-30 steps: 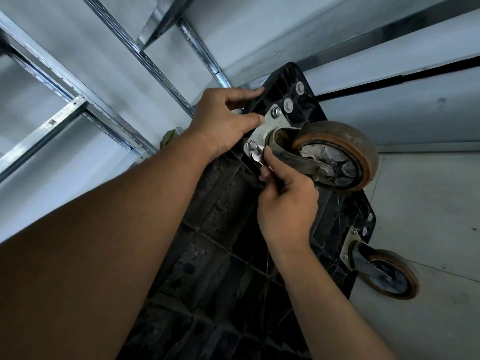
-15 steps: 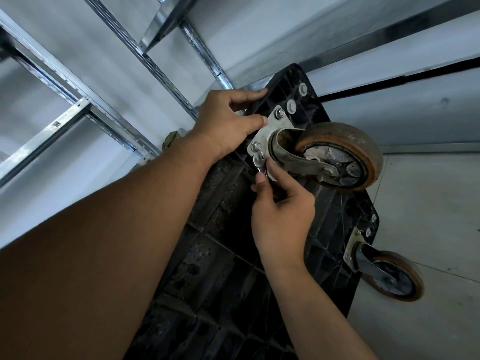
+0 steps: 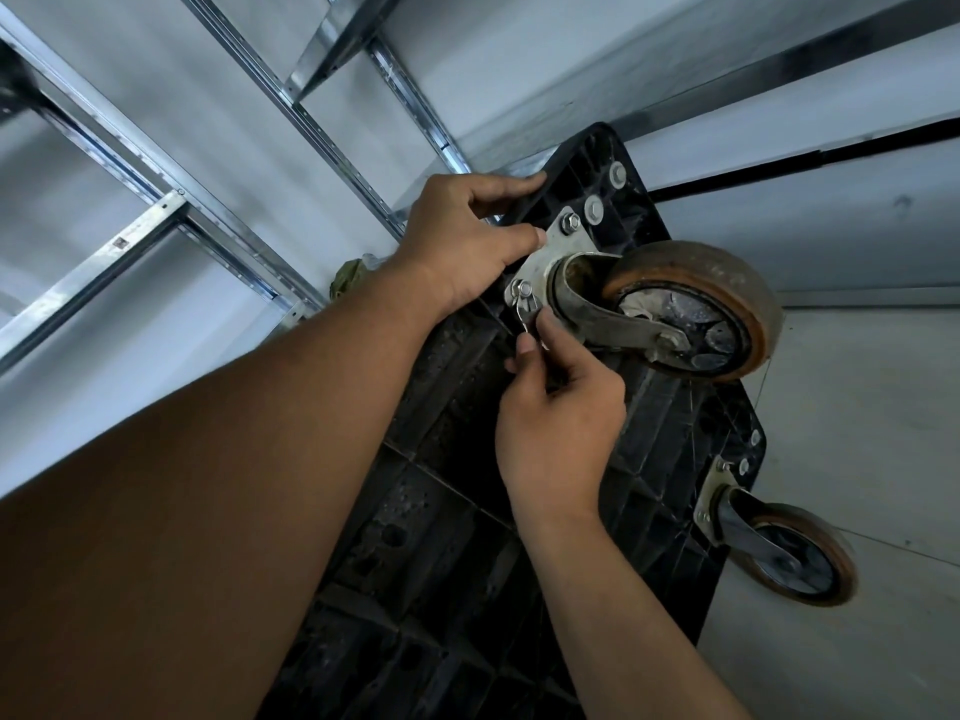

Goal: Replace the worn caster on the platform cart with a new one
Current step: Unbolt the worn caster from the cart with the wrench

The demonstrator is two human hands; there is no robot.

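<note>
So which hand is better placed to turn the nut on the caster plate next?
The right hand: its fingertips already pinch a small metal tool at the lower nut of the caster plate. The left hand grips the cart edge and presses the plate, steadying it.

Platform cart (image 3: pixel 467 511) tipped up on edge against metal shelving (image 3: pixel 156 210), underside facing the camera, worn caster (image 3: pixel 691 309) bolted at its upper corner, second caster (image 3: pixel 789 556) lower right, left hand (image 3: pixel 462 246) on the cart's edge beside the mounting plate (image 3: pixel 558 252), right hand (image 3: pixel 558 423) just below it.
</note>
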